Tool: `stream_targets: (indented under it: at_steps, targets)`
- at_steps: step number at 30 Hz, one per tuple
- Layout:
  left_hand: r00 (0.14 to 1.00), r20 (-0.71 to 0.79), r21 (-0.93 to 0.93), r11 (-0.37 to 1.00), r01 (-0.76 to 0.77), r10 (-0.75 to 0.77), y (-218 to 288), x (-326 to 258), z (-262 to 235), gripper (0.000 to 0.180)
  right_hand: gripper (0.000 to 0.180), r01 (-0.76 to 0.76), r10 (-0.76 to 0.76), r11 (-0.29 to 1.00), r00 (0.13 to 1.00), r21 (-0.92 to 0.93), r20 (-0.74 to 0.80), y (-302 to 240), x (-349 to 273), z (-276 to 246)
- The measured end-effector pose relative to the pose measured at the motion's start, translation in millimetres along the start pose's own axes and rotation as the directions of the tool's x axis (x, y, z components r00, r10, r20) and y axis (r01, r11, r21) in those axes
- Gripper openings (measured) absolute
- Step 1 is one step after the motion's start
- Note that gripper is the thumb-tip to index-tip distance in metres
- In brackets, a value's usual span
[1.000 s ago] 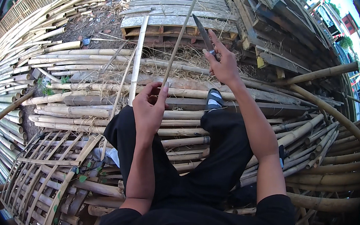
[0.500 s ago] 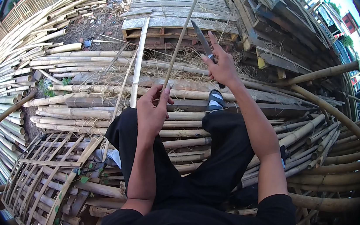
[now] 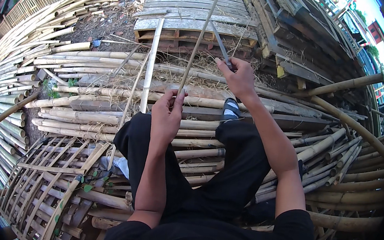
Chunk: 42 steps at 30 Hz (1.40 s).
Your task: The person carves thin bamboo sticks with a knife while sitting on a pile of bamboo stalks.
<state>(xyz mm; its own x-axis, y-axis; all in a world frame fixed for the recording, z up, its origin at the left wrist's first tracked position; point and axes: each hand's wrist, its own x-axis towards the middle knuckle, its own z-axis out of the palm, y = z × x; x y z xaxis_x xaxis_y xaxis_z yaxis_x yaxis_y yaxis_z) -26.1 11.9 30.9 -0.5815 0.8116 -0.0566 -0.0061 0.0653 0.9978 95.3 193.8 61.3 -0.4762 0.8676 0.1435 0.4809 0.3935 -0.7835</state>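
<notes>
My left hand (image 3: 166,117) pinches the lower end of a long thin bamboo strip (image 3: 202,32) between thumb and fingers. The strip rises away from me, and its far end runs out of the top of the view. To its right, my right hand (image 3: 241,82) is closed round the handle of a knife (image 3: 220,42), which the fingers mostly hide. Its narrow grey blade points forward and slightly left, with the tip close to the strip; whether they touch I cannot tell. A pale flat bamboo slat (image 3: 151,64) leans left of the left hand.
Bamboo poles (image 3: 92,91) lie crosswise before my knees, with more piled at the left (image 3: 25,62). Ahead is a low wooden pallet stack (image 3: 193,15); a taller pallet stack (image 3: 294,41) stands right of it. A woven bamboo lattice (image 3: 50,175) is at the lower left.
My right hand's index finger, raised before, has curled in round the knife handle. That hand has come slightly nearer to me. The left hand keeps its pinch on the strip.
</notes>
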Motion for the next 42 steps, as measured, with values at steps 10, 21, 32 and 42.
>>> stream_targets:
  at_steps: [10,21,32,42]
  targets:
    - [0.999,0.038,0.172,0.985,0.026,-0.033,-7.6,3.0,-0.4,0.028,0.034,0.274,-0.221,0.954,0.917,-0.123,0.332,-13.2,-22.7,27.4]
    - [0.997,0.058,0.220,0.975,0.027,-0.041,-6.4,1.7,0.8,0.029,0.039,0.133,-0.009,0.912,0.953,-0.389,0.303,-15.3,-16.3,46.0]
    - [0.999,0.039,0.167,0.986,-0.012,0.006,-21.6,4.4,6.0,0.024,0.035,0.222,-0.103,0.890,0.949,-0.399,0.298,-14.2,-20.3,56.6]
    - [0.999,-0.026,0.361,0.932,-0.025,0.036,-7.3,-0.4,11.6,0.008,0.028,0.147,0.057,0.871,0.918,-0.469,0.394,-3.7,-0.5,68.7]
